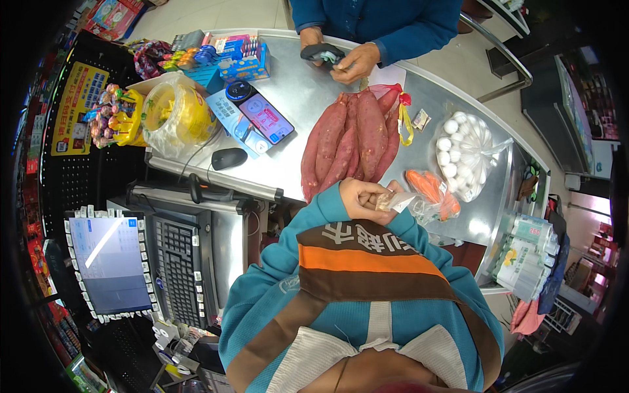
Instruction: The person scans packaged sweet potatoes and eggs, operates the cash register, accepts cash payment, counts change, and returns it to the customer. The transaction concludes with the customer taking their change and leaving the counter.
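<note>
My left hand (362,199) and my right hand (393,189) meet at the near edge of a metal checkout counter (290,83), fingers curled round a small plastic packet with a white label (399,201). Just beyond them lie several red-skinned sweet potatoes (372,127) in a clear bag with a red tie and yellow tag (405,125). Right of my hands is a bag of carrots (430,189), and farther right a tied bag of white round items (462,152). Across the counter, another person's hands (351,64) hold a dark pouch (322,53).
At the left are a payment device (260,113), a black mouse (229,158), a clear plastic tub (172,110), lollipops (105,118), a keyboard (177,270) and a monitor (105,265). A black handheld scanner (209,191) lies by the counter edge. Packaged rolls (523,255) stand at the right.
</note>
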The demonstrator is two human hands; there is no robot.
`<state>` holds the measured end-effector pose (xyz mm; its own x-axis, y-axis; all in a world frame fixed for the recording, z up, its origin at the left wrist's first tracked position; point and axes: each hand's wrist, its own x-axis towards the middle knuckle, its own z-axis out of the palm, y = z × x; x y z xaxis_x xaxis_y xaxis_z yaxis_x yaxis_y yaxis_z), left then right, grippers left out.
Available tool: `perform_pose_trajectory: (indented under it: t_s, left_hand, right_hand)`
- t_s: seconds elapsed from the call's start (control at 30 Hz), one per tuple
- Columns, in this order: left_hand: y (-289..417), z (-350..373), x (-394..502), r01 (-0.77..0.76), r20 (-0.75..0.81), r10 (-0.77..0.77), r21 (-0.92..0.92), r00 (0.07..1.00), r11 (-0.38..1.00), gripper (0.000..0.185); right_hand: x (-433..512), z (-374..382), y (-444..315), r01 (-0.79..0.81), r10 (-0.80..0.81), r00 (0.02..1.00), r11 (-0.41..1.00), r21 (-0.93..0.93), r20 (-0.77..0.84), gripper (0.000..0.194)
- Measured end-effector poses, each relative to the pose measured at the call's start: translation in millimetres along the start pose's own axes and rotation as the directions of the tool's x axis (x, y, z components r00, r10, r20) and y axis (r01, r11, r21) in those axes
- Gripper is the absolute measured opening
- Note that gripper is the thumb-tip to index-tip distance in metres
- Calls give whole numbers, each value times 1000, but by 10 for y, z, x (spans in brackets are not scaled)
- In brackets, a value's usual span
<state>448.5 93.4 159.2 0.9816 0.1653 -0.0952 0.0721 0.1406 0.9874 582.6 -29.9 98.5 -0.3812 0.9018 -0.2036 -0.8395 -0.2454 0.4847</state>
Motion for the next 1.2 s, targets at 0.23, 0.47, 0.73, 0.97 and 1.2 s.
perform_pose_trajectory:
  t_s: [0.23, 0.47, 0.73, 0.97, 1.2]
  left_hand:
    - [-35, -2, 5, 7, 9, -6, -22, 1000, 1000, 51]
    - [-90, 12, 12, -90, -8, 90, 2, 996, 996, 49]
    - [-6, -33, -30, 1, 12, -2, 82, 1000, 997, 48]
    - [-22, -27, -16, -57, -57, 62, 92, 996, 994, 35]
    - [-10, -50, -26, -51, -71, 57, 92, 996, 995, 33]
  right_hand:
    - [-4, -46, -22, 19, -20, 1000, 1000, -8, -22, 73]
    - [2, -48, -10, 56, -63, 995, 995, -77, -81, 71]
    - [-7, -449, -231, 67, -66, 998, 997, -50, 3, 64]
    - [-1, -378, -165, 153, -147, 988, 936, -319, 41, 65]
    - [37, -207, -92, 142, -129, 990, 938, -315, 63, 70]
